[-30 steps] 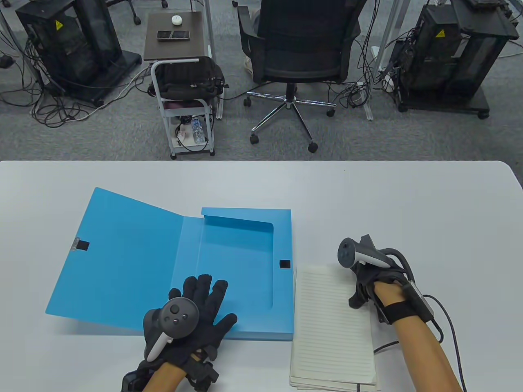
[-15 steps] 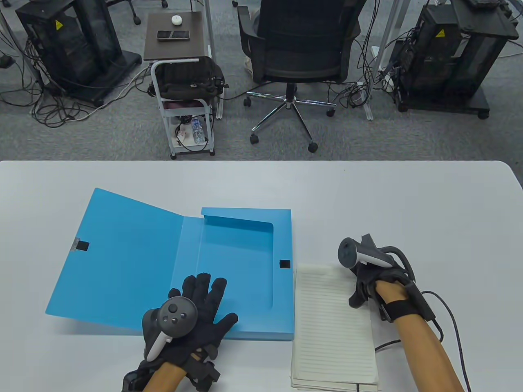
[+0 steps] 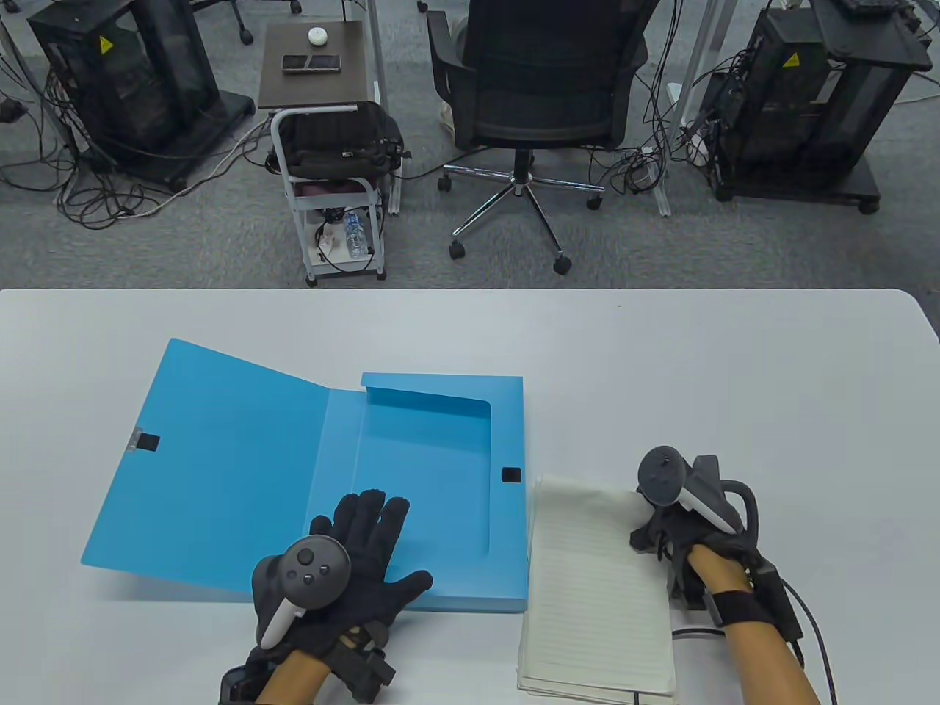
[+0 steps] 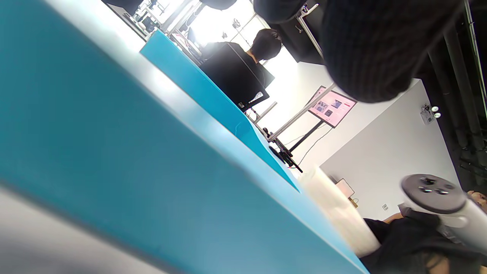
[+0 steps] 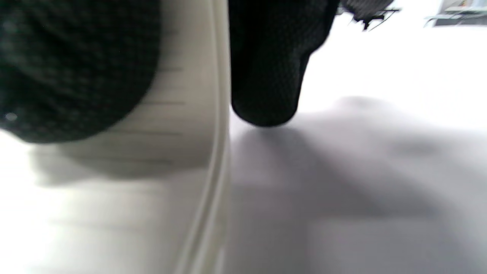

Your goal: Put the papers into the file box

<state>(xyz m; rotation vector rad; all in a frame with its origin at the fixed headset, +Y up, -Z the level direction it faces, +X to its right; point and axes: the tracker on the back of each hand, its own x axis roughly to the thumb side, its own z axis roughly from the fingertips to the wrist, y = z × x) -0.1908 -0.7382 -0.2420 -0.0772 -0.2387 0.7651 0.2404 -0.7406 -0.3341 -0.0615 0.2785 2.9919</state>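
in the table view we see the blue file box (image 3: 433,485) lying open on the white tabletop (image 3: 661,367), its lid (image 3: 220,463) folded out flat to the left. the left hand (image 3: 352,558) rests flat on the near part of the box with its fingers spread apart, holding nothing. just to the right of the box lies the stack of lined papers (image 3: 595,595), its left edge touching or nearly touching the box wall. the right hand (image 3: 675,536) sits at the far right edge of the stack, fingers curled down onto it, and the far end of the top sheets looks slightly lifted; we cannot tell whether it truly grips them. beyond the tabletop stand an office chair (image 3: 540,81) and a small cart (image 3: 330,154).

in the left wrist view we see the blue box wall (image 4: 152,171) close up, a gloved finger (image 4: 365,45) hanging over it, and the pale paper stack (image 4: 338,209) beside the box, with the right hand (image 4: 411,236) at it.

in the right wrist view, which is blurred, we see a gloved fingertip (image 5: 266,76) down on the tabletop (image 5: 361,171) just beside the edge of the papers (image 5: 171,152), and another part of the glove (image 5: 68,64) resting on top of the sheets.
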